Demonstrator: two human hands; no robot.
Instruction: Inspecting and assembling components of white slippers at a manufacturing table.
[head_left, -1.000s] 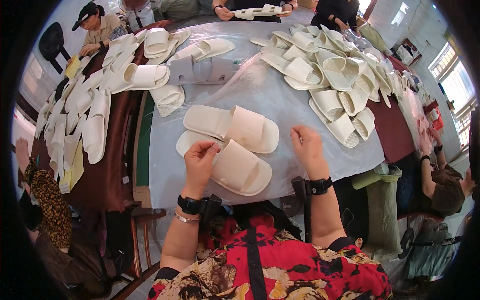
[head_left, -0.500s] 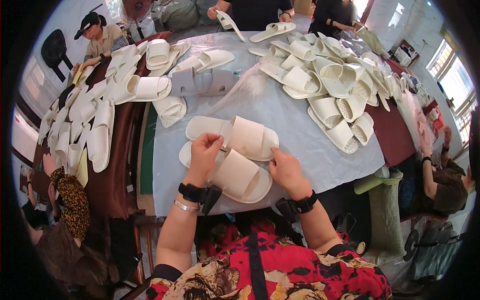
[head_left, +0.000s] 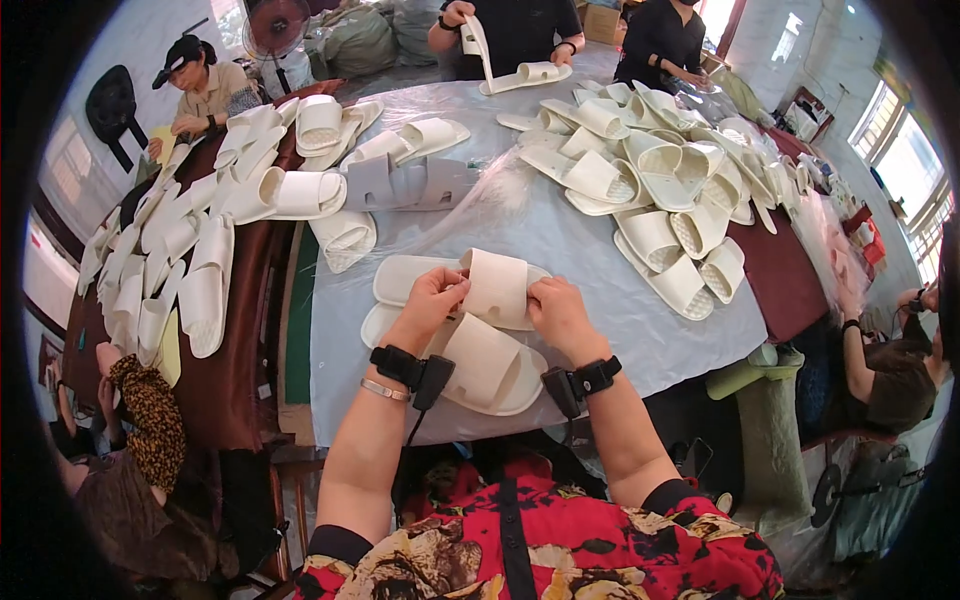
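Two cream slide slippers lie side by side before me, toes to the right. The far slipper [head_left: 497, 284] sits between my hands; the near slipper [head_left: 484, 362] is partly covered by my left forearm. My left hand [head_left: 432, 303] is closed in a pinch at the left edge of the far slipper's strap; anything between the fingertips is hidden. Curled fingers of my right hand [head_left: 562, 315] grip that strap's right edge, over the toe end.
Slippers heap up on the right [head_left: 665, 170] and on the brown-covered left side [head_left: 205, 235]. Grey slippers [head_left: 410, 183] lie beyond my pair on the pale sheet [head_left: 640, 345]. Across the table a person [head_left: 515, 35] handles two slippers; others sit left and right.
My right hand has moved left and away from me, from the far slipper's toe rim to its strap. My left hand has shifted right, closer to the strap. The person opposite has lowered a slipper.
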